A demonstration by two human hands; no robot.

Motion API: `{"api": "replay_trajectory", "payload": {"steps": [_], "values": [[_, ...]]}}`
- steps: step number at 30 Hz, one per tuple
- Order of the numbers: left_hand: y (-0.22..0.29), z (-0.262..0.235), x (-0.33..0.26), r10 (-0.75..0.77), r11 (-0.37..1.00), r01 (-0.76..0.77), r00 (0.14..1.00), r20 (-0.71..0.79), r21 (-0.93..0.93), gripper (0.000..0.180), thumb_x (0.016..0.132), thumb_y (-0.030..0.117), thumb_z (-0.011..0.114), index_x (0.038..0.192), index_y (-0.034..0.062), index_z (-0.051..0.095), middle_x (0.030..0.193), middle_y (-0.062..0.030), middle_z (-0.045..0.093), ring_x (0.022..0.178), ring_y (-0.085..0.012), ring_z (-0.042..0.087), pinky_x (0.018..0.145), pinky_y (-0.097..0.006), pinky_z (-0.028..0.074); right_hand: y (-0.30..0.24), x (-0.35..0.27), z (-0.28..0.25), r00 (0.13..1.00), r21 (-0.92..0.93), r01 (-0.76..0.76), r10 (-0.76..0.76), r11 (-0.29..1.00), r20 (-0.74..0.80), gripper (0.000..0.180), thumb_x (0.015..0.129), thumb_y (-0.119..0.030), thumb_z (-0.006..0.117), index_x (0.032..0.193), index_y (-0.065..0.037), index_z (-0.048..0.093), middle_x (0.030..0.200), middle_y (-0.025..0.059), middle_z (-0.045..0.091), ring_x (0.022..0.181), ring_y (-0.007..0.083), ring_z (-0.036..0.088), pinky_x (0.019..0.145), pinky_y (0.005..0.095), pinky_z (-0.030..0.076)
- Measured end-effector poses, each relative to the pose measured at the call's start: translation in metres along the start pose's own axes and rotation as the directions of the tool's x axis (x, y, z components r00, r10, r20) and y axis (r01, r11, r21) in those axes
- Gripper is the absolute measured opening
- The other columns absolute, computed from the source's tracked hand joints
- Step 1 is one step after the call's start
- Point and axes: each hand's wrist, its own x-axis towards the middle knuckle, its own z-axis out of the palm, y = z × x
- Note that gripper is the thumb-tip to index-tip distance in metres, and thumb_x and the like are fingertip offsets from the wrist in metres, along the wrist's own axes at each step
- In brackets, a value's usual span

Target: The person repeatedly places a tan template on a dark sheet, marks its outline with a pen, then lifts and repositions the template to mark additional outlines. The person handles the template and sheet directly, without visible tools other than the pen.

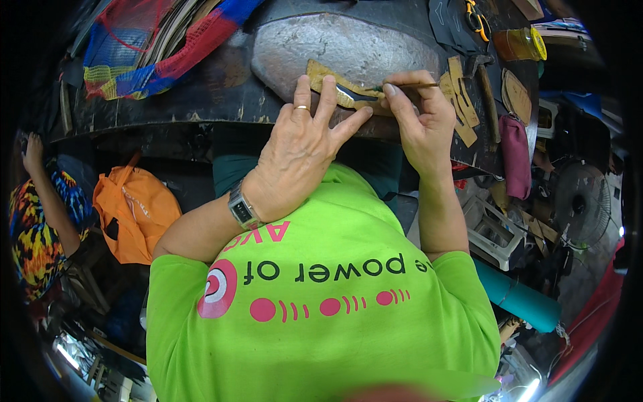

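Note:
A curved tan pattern piece (323, 71) lies near the front edge of a grey oval slab (341, 40), with a dark strip showing along its curve. My left hand (298, 141) is open, fingers spread, its fingertips pressing down on the tan piece. In a pinch, my right hand (422, 114) grips a thin brown pen-like tool (423, 85). Its back end points right, and its front end is at the right part of the tan piece. Exactly what the tip touches is too small to tell.
Cut tan patterns (462, 100), a hammer (485, 94), orange-handled scissors (477, 20) and a yellow-lidded jar (519, 44) lie right on the dark table (201, 100). A colourful mesh bag (181, 60) is at left. Another person's arm (50, 194) shows far left, near an orange bag (134, 214).

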Motion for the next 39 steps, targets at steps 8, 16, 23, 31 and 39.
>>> {"api": "replay_trajectory", "payload": {"steps": [8,16,23,31,39], "values": [[-0.001,0.003,-0.001,0.005,0.999,-0.005,1.0,-0.015,0.038,0.063,0.093,0.013,0.059,0.154,0.0287,0.051,0.153,-0.0264,0.045,0.133,-0.0483,0.048,0.091,-0.038,0.051,0.008,0.006,0.023,0.999,0.198,0.024,-0.015,0.98,-0.047,0.01,0.098,-0.001,0.067,0.107,0.002,0.068,0.088,0.0056,0.073,0.08,0.0085,0.067,0.07,0.0251,0.055],[0.0,0.005,-0.001,-0.004,1.0,0.004,1.0,-0.022,0.023,0.065,0.091,0.011,0.061,0.153,0.0291,0.052,0.153,-0.026,0.045,0.135,-0.0486,0.046,0.09,-0.038,0.051,0.015,0.012,0.027,0.989,0.098,0.146,-0.149,0.984,0.021,0.012,0.094,0.002,0.068,0.106,0.0,0.069,0.092,0.0074,0.073,0.083,0.0134,0.069,0.074,0.0276,0.055],[-0.001,0.004,-0.001,-0.006,1.0,0.006,1.0,-0.018,0.016,0.066,0.091,0.011,0.062,0.153,0.0306,0.053,0.153,-0.0255,0.045,0.135,-0.0486,0.045,0.091,-0.038,0.051,0.008,0.015,-0.002,0.919,-0.104,0.349,-0.318,0.931,0.233,0.015,0.09,0.003,0.071,0.104,-0.002,0.068,0.098,0.0097,0.072,0.09,0.0292,0.066,0.079,0.0356,0.054],[0.0,0.003,-0.001,-0.016,1.0,0.016,1.0,-0.02,-0.011,0.064,0.091,0.012,0.063,0.152,0.0292,0.054,0.153,-0.0254,0.045,0.135,-0.0488,0.045,0.093,-0.039,0.051,0.008,0.008,-0.008,0.961,-0.07,0.184,-0.165,0.98,0.221,0.011,0.096,0.004,0.064,0.107,0.002,0.068,0.102,0.0093,0.071,0.093,0.019,0.067,0.083,0.029,0.053],[0.0,0.001,-0.001,-0.018,1.0,0.018,1.0,-0.003,-0.02,0.067,0.09,0.013,0.065,0.154,0.0288,0.052,0.153,-0.0252,0.045,0.135,-0.0486,0.045,0.096,-0.041,0.05,0.007,-0.002,-0.02,0.992,-0.075,0.057,-0.048,0.996,0.119,0.011,0.1,0.0,0.062,0.107,0.005,0.069,0.104,0.0048,0.069,0.094,0.0095,0.064,0.084,0.0238,0.05]]}}
